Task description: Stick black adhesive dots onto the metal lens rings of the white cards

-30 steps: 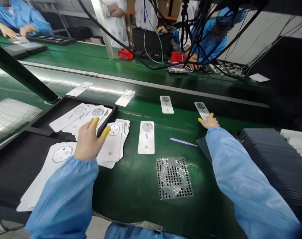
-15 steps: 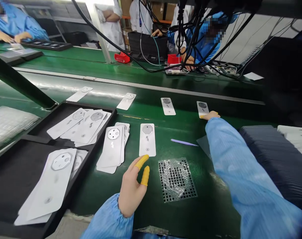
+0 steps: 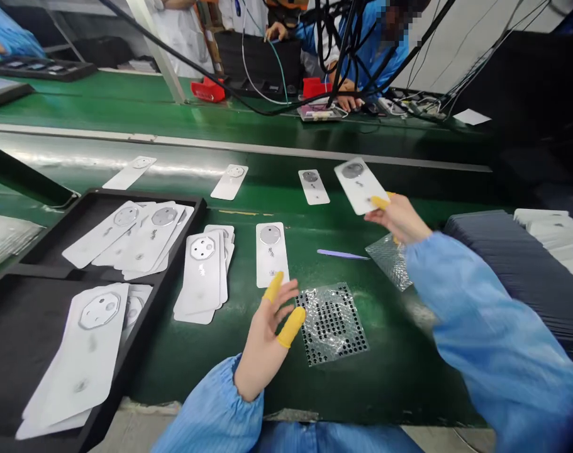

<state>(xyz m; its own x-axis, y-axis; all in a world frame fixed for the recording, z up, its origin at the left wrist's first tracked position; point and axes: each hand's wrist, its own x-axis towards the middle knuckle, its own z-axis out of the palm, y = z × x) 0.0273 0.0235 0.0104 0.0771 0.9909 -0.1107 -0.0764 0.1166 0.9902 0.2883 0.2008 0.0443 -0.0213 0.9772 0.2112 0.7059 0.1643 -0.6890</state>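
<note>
My right hand (image 3: 399, 217) pinches the near edge of a white phone back panel (image 3: 361, 189) with a grey round patch, lifted and tilted over the green table. With fingers apart and nothing in them, my left hand (image 3: 272, 333) hovers by a clear sheet of small black dots (image 3: 333, 324). Both hands wear yellow finger cots. Just beyond the left fingers lies a single white panel (image 3: 271, 251). Purple tweezers (image 3: 343, 254) rest between the hands, and another clear sheet (image 3: 392, 261) lies partly under my right sleeve.
Stacked white panels (image 3: 201, 277) lie beside black trays (image 3: 158, 314) holding more panels. Several panels lie spaced along the far strip, one white panel (image 3: 314, 187) among them. Rows of dark sheets (image 3: 498, 277) stand at right. Black cables (image 3: 347, 56) hang above; co-workers are across the line.
My right hand has lifted the rightmost panel off the green surface and brought it nearer. My left hand has shifted slightly right, its fingers spreading. The view has tilted down.
</note>
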